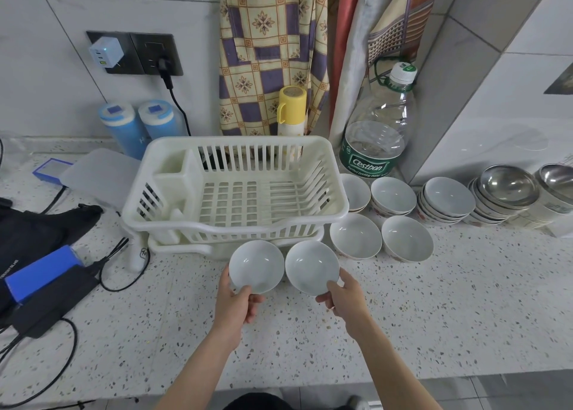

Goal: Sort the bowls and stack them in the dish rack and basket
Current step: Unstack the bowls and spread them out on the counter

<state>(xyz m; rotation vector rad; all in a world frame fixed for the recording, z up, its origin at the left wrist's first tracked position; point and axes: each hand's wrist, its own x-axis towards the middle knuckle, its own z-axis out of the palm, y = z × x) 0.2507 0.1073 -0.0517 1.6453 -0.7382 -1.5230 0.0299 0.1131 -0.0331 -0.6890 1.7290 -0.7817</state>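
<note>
A home kitchen: speckled stone counter [403, 310], tiled wall, dish rack [235, 192], stacked bowls [446, 202] (ceramic and steel).

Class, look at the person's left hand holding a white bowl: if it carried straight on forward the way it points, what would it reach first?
The left hand, gripping a white ceramic bowl, points at the cream plastic dish rack. The bowl would probably meet the rack's front rim first, though depth is unclear.

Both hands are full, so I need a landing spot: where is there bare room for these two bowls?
The dish rack floor is bare. So is the counter in front of you, between the cables and the two single bowls. Crowded: the right back, with bowl stacks and steel bowls close together.
</note>
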